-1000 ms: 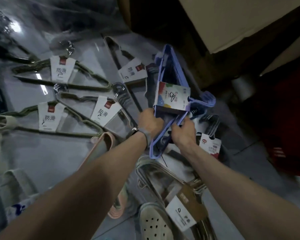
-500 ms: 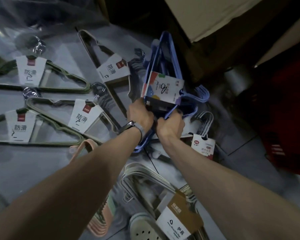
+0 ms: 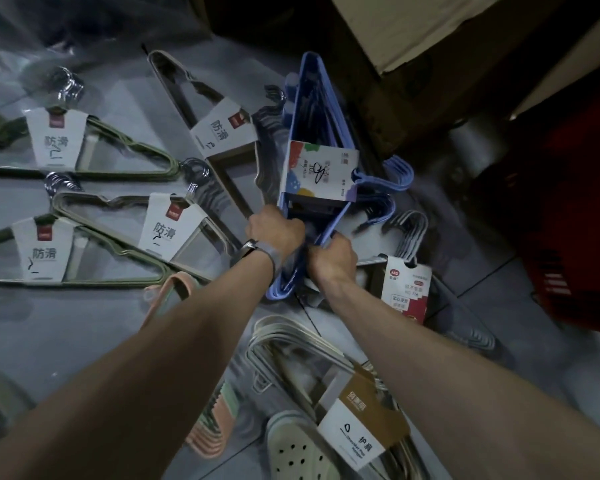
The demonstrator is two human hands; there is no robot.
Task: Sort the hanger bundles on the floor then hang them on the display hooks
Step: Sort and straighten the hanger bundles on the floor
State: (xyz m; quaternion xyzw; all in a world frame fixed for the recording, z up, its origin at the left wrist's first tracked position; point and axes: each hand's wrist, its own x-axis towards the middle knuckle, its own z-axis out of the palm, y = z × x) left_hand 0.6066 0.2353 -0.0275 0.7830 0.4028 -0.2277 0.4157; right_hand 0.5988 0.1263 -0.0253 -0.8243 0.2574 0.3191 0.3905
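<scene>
A blue hanger bundle (image 3: pixel 317 109) with a colourful paper label stands tilted above the floor at the centre. My left hand (image 3: pixel 274 228) grips its lower left arm, and my right hand (image 3: pixel 333 256) grips its lower right arm close by. Green hanger bundles (image 3: pixel 132 157) with white labels lie on the floor to the left. A beige bundle (image 3: pixel 222 133) lies just left of the blue one. A grey bundle with a red-and-white label (image 3: pixel 407 289) lies right of my right hand. A cream bundle with a brown label (image 3: pixel 361 420) lies below.
A cardboard box (image 3: pixel 413 26) hangs over the upper right. A red crate (image 3: pixel 575 216) stands at the right edge. Pink hangers (image 3: pixel 174 292) lie under my left forearm. A pale perforated shoe (image 3: pixel 298 452) shows at the bottom. Grey tiled floor (image 3: pixel 66 323) spreads left.
Both hands keep their grip on the blue bundle. The bundle has shifted slightly left and down in the view over the last second as the camera moved.
</scene>
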